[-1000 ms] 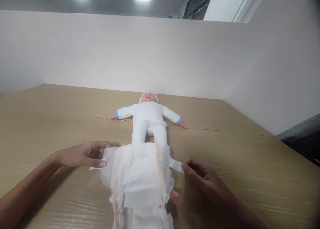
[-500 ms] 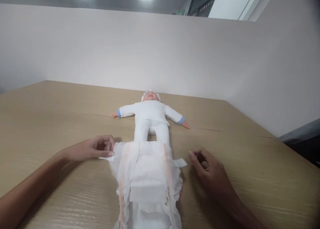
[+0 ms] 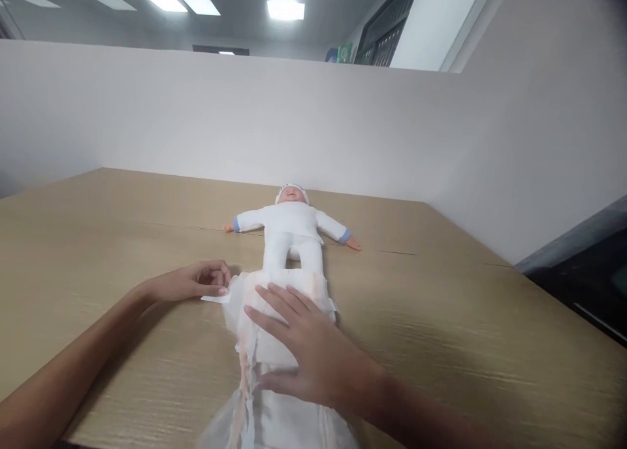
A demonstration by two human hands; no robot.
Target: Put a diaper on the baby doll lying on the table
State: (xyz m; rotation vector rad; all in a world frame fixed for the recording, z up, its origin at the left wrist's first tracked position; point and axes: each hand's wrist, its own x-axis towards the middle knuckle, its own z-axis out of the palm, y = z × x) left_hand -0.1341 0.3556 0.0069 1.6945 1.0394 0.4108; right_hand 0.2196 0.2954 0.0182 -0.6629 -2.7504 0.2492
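Observation:
A baby doll (image 3: 292,230) in a white suit and cap lies on its back on the wooden table (image 3: 441,318), arms spread, legs toward me. A white diaper (image 3: 255,334) is spread over the doll's lower legs. My left hand (image 3: 198,282) pinches the diaper's left tab at its edge. My right hand (image 3: 306,344) lies flat on the diaper's middle, fingers stretched out and spread, covering most of its pad.
A white partition wall (image 3: 245,122) runs along the table's far edge and right side. A dark surface (image 3: 582,272) lies beyond the table's right edge. Ceiling lights show above the partition.
My right hand left the diaper's right tab and moved left onto the middle of the diaper, fingers flat. My left hand kept its pinch on the left tab.

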